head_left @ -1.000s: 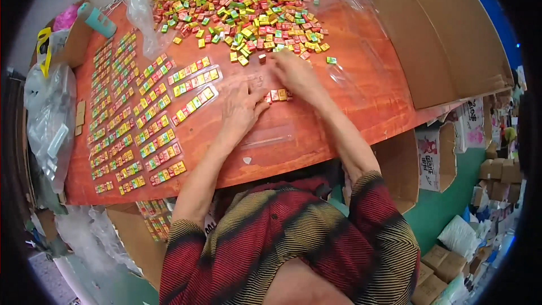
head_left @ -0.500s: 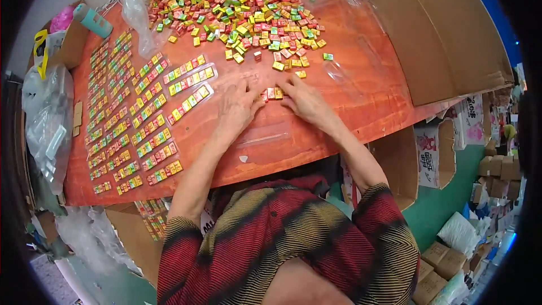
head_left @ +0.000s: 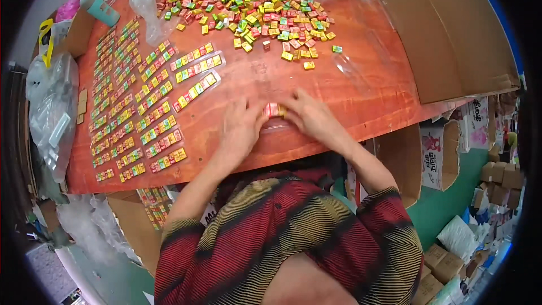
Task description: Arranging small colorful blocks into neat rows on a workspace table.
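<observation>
Between my two hands is a short row of small red and yellow boxes [head_left: 274,110], squeezed together end to end. My left hand [head_left: 241,126] is closed against the row's left end, thumb and fingers curled in. Pressing on its right end are the fingers of my right hand [head_left: 315,118]. Just under the row, the edge of a clear plastic tray [head_left: 275,127] shows on the orange-red table; my hands hide part of it. To the left lie filled trays [head_left: 196,91] with similar boxes in neat rows.
A big heap of loose small boxes [head_left: 243,0] covers the far middle of the table [head_left: 372,79]. A large cardboard carton [head_left: 451,34] stands at the right. Clear plastic bags [head_left: 51,116] hang at the left, near a turquoise bottle [head_left: 99,9]. Open cartons stand below the table's right edge.
Both hands have drawn the row of small boxes toward me, over the clear tray near the table's front edge. The whole view has shifted slightly.
</observation>
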Motion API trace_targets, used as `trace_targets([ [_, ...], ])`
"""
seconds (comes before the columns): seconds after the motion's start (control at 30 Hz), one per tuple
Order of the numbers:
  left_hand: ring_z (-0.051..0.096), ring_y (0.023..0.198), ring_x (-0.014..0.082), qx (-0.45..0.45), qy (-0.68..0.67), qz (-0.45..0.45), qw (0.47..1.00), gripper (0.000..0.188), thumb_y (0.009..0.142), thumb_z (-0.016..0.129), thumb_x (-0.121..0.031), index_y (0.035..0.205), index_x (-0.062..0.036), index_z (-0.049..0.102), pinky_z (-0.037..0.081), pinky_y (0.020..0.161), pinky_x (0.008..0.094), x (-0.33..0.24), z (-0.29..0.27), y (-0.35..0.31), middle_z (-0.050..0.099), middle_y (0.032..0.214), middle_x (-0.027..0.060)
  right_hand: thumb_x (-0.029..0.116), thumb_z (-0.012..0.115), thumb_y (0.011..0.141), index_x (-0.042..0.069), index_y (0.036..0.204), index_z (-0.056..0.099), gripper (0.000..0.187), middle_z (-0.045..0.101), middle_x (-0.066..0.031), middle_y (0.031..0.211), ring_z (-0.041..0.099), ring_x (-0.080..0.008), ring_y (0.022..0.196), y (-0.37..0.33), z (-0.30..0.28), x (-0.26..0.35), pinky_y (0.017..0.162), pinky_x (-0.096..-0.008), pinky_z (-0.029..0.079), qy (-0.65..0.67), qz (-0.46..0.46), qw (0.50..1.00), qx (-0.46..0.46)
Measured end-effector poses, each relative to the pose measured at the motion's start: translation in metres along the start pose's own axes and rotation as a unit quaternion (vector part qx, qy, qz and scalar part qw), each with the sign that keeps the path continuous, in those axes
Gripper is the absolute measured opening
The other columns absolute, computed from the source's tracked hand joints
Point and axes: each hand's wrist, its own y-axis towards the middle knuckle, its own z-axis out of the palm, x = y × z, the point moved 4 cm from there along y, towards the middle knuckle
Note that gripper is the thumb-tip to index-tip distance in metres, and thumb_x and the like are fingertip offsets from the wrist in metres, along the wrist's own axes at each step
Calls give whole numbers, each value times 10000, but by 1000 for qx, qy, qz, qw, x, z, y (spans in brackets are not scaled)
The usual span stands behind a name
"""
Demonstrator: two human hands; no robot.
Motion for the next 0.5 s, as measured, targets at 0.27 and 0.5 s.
trace_targets([
  [0.27, 521, 855, 321, -32, 97, 39, 994, 482, 705, 679, -208, 1105, 20, 538, 431, 710, 394, 4, 10, -46, 522, 1013, 164, 130, 630, 756, -35, 1153, 488, 452, 475, -187, 1182, 479, -354, 1045, -42, 32, 12, 867, -431, 399, -89, -39, 994, -41],
  [0.5, 351, 1206, 399, 43, 133, 22, 990, 667, 726, 653, -265, 1239, 69, 389, 283, 969, 511, -2, 10, -67, 339, 1324, 265, 326, 643, 746, -130, 1267, 291, 776, 240, -312, 1353, 227, -435, 1281, -54, 49, 24, 1037, -532, 195, -102, -8, 995, 6],
])
